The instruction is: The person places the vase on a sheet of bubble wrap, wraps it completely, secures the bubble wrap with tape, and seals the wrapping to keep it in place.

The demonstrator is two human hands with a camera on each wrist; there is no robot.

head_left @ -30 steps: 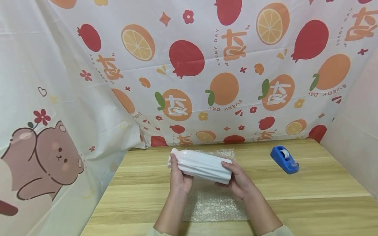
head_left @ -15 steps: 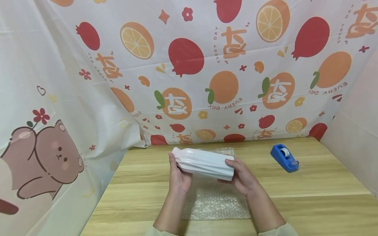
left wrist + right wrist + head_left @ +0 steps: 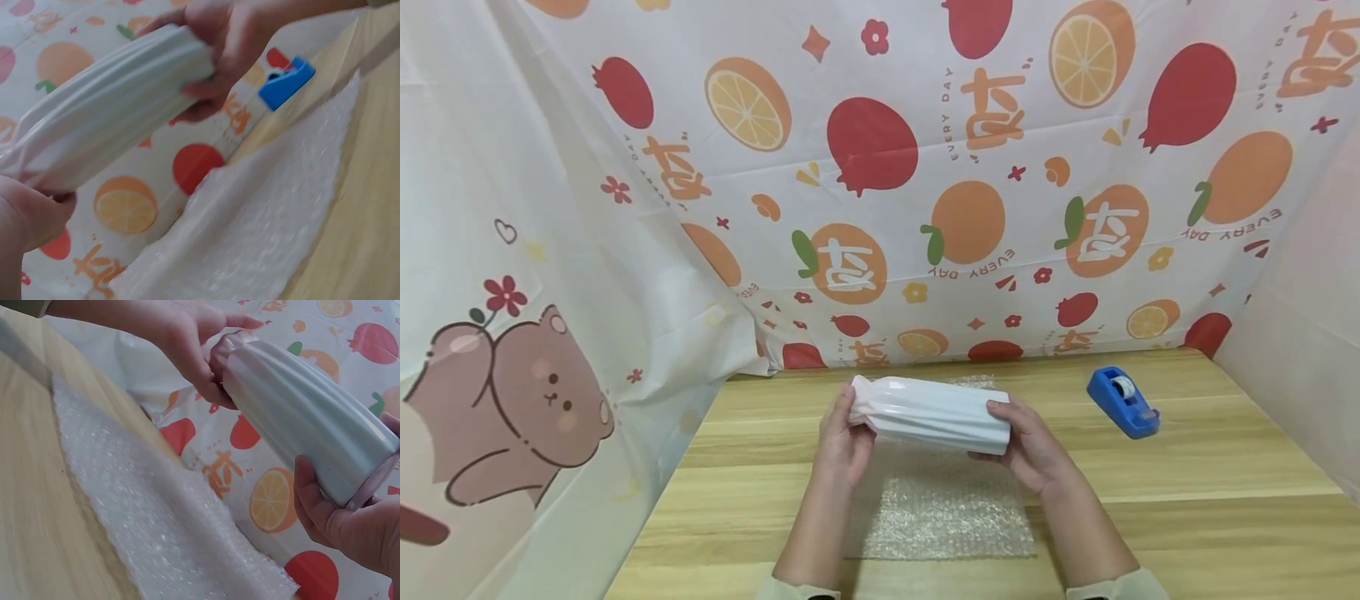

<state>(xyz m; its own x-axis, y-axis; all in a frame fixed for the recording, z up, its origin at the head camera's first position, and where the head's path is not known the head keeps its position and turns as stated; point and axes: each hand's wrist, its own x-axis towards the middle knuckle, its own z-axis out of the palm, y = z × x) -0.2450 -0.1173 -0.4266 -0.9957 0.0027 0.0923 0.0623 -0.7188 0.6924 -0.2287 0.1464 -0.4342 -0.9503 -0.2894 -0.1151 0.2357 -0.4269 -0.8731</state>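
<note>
A white vase (image 3: pixel 936 412) with spiralling ridges is held on its side between both hands, above a sheet of bubble wrap (image 3: pixel 951 517). My left hand (image 3: pixel 842 437) grips its narrow, pinkish neck end. At the wide base my right hand (image 3: pixel 1033 442) holds on, thumb and fingers on opposite sides. In the left wrist view the vase (image 3: pixel 119 106) slants up toward the right hand (image 3: pixel 228 56). The right wrist view shows the vase's ribbed body (image 3: pixel 306 419) and the left hand (image 3: pixel 194 347) curled at the neck.
A blue tape dispenser (image 3: pixel 1123 402) with a roll of clear tape stands at the back right of the wooden table (image 3: pixel 1187 533). A fruit-printed cloth (image 3: pixel 880 167) hangs behind the table, and a bear-printed one (image 3: pixel 550 400) at the left.
Both hands have moved slightly right with the vase, which now lies a little more level. The left hand has shifted round the neck. The tape dispenser stays in place.
</note>
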